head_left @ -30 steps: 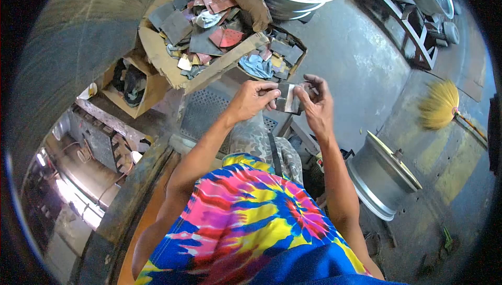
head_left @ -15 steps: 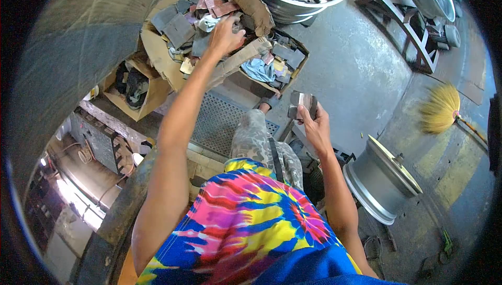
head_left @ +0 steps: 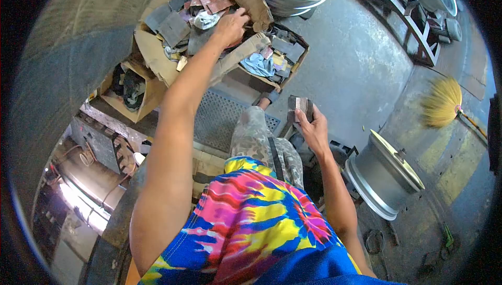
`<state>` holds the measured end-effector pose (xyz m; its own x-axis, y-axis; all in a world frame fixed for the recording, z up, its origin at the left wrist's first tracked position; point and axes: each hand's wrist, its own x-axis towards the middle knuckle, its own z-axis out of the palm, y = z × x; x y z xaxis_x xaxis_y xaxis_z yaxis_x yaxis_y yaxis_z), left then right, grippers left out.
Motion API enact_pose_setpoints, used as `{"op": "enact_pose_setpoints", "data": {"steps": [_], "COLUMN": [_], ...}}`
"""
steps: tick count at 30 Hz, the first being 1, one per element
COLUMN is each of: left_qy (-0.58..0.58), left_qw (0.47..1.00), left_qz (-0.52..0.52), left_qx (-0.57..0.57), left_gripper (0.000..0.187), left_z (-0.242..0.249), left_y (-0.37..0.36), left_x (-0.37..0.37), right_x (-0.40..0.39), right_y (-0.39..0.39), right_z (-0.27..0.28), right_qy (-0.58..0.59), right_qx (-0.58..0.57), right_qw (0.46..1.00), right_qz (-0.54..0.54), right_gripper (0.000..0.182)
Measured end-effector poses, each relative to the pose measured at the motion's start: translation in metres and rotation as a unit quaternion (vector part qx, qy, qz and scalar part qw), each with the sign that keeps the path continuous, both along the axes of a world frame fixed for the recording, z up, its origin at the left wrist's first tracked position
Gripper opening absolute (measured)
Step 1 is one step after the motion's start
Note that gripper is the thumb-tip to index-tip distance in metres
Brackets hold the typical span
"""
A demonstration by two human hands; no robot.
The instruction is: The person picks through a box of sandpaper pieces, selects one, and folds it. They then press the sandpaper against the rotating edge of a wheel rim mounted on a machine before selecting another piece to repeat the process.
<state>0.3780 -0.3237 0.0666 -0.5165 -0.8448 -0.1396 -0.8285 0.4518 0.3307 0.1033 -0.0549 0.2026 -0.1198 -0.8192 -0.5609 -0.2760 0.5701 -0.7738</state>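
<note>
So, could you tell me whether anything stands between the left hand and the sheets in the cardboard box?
Nothing visible does. The left hand already rests on the scrap sheets piled in the open cardboard box, its torn flaps folded outward. The right hand holds a small folded piece apart, above the floor.

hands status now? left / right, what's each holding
Left hand: reaching into the cardboard box of scraps, fingers down among the pieces; grip cannot be told.
Right hand: closed on a small folded grey block, held up.
</note>
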Motion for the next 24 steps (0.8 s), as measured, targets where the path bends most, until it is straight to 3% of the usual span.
{"op": "enact_pose_setpoints", "data": {"steps": [5, 7, 10, 12, 14, 18, 22, 24], "left_qy": [-0.068, -0.096, -0.069, -0.26, -0.298, -0.287, -0.154, -0.079], "left_qw": [0.992, 0.969, 0.969, 0.955, 0.944, 0.953, 0.984, 0.995], "left_qz": [-0.106, -0.206, -0.19, -0.142, -0.129, -0.055, 0.077, 0.05], "left_qx": [-0.026, -0.092, -0.141, -0.006, 0.056, 0.082, 0.054, -0.025], "left_gripper": [0.021, 0.013, 0.009, 0.008, 0.015, 0.022, 0.039, 0.046], "left_z": [-0.006, -0.024, -0.028, -0.022, -0.018, 0.017, 0.038, 0.038], "left_y": [0.007, 0.017, 0.048, 0.061, 0.073, 0.084, 0.048, 0.033], "left_x": [0.042, 0.075, 0.124, 0.145, 0.181, 0.192, 0.122, 0.085], "right_x": [-0.002, -0.001, 0.001, 0.0, -0.003, -0.001, 0.003, 0.002], "right_y": [-0.006, -0.007, -0.008, -0.008, -0.006, -0.005, -0.003, -0.006], "right_z": [0.0, -0.001, 0.0, -0.001, -0.01, -0.014, -0.016, -0.014], "right_qy": [0.05, 0.054, 0.007, 0.019, 0.03, 0.046, 0.018, 0.069], "right_qx": [0.0, 0.002, -0.012, -0.016, -0.014, -0.005, -0.011, -0.011], "right_qw": [0.997, 0.996, 1.0, 0.999, 0.998, 0.995, 0.997, 0.99], "right_qz": [0.055, 0.064, 0.029, 0.042, 0.059, 0.089, 0.071, 0.121], "right_gripper": [0.025, 0.025, 0.026, 0.026, 0.026, 0.025, 0.027, 0.028]}}
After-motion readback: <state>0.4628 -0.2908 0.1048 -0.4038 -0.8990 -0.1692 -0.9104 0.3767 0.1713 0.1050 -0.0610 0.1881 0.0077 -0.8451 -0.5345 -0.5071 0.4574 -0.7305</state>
